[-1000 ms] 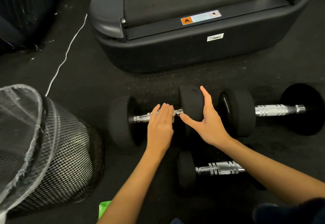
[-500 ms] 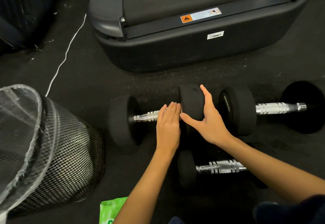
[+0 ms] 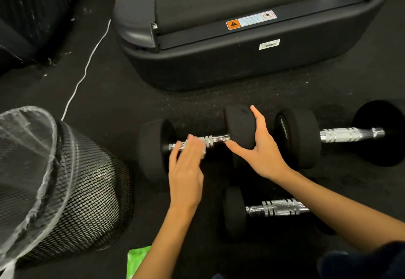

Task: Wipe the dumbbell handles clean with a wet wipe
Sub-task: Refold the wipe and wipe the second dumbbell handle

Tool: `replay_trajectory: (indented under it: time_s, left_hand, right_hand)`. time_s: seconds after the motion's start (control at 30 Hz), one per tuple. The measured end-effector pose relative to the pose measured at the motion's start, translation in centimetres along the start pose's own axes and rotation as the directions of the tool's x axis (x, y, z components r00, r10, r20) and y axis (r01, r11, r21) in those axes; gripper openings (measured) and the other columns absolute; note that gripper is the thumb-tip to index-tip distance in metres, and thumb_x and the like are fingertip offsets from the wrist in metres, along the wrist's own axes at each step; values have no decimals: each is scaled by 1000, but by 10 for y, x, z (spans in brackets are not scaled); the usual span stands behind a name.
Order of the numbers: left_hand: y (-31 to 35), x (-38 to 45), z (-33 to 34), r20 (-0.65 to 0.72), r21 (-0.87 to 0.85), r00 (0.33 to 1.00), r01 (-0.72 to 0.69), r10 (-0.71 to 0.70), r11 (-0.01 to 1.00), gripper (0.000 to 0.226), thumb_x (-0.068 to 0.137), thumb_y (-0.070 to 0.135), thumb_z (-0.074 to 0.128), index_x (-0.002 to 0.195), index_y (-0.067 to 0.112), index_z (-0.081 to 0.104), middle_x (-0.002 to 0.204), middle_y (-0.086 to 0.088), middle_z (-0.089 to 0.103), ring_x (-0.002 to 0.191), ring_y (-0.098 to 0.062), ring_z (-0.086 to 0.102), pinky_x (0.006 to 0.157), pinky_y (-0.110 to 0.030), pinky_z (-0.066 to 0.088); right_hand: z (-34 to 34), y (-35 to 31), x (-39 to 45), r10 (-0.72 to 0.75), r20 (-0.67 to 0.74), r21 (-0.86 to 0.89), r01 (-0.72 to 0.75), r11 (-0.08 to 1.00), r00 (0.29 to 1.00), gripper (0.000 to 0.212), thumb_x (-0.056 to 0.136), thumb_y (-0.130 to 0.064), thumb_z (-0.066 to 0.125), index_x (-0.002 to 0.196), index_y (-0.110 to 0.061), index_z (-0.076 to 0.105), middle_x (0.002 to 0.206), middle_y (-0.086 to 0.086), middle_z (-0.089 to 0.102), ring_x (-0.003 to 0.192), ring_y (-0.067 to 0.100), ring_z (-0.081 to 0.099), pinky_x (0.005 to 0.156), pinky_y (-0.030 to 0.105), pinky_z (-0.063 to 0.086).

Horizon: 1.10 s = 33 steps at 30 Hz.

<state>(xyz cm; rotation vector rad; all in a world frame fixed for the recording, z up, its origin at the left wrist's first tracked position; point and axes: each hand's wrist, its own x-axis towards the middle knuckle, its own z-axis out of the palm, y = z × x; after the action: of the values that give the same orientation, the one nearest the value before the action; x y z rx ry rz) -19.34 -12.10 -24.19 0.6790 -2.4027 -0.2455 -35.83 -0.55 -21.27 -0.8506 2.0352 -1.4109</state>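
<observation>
Wiping: left hand [image 3: 186,169] has slid back along the handle [image 3: 210,140], from hard against the inner weight half a second ago to the left half of the bar now.
Head view, left hand: blurred with motion, fingers [image 3: 192,145] curled over the bar, pressing a white wipe [image 3: 202,147] onto it; a scrap of it peeks out at the fingertips.
Head view, right hand: right hand [image 3: 260,149] clamped on the right weight [image 3: 240,125], thumb under, fingers spread over the top, steadying the dumbbell on the floor [image 3: 122,103].
What changed: right half of the handle now bare and shiny; right hand hasn't budged.
Meaning: looks like back-and-forth strokes, so this bar is mid-clean, not finished.
Where it lies: dumbbell flat on the floor, between the bin [image 3: 65,191] and a second dumbbell [image 3: 350,135], in front of the treadmill [image 3: 241,66].
To come: second dumbbell's handle and a third dumbbell [image 3: 278,207] near the right forearm, nobody touching either.
Supplies: green pack [image 3: 137,263] at the bottom edge, probably the wipes.
</observation>
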Motion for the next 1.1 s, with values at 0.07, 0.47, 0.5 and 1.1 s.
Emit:
replay_trajectory:
  time_s: [0.07,0.47,0.5,1.1]
  left_hand:
    - [-2,16,-1,27,130,985,163,-168,978,50,84,-16,52,132,-3,58,134,-19,60,136,-31,48,119,-43,29]
    - [-2,10,24,180,366,948,182,-262,912,62,73,-17,63,134,-12,51,132,-33,56,127,-43,54,107,-49,38]
    - [-5,14,23,213,356,937,190,-277,915,64,74,-17,65,135,-11,50,135,-32,54,130,-42,52,110,-46,35]
    - [11,34,56,238,-94,969,-36,58,995,43,88,12,45,126,3,64,118,-8,68,113,-22,63,118,-42,27]
  right_hand:
    - [0,0,1,-2,-2,1,2,1000,1000,107,75,-49,75,152,-35,2,153,-11,32,136,5,38,113,35,36]
    - [1,1,-2,-3,-12,-14,3,1000,1000,107,77,-46,76,152,-34,2,153,-11,32,135,5,38,111,29,36]
    - [1,1,-1,-2,-13,-11,1,1000,1000,107,77,-45,76,153,-33,2,153,-10,32,135,5,38,111,29,36]
    - [1,3,4,0,-29,-23,-1,1000,1000,107,75,-46,77,153,-32,5,152,-10,33,133,3,39,108,24,36]
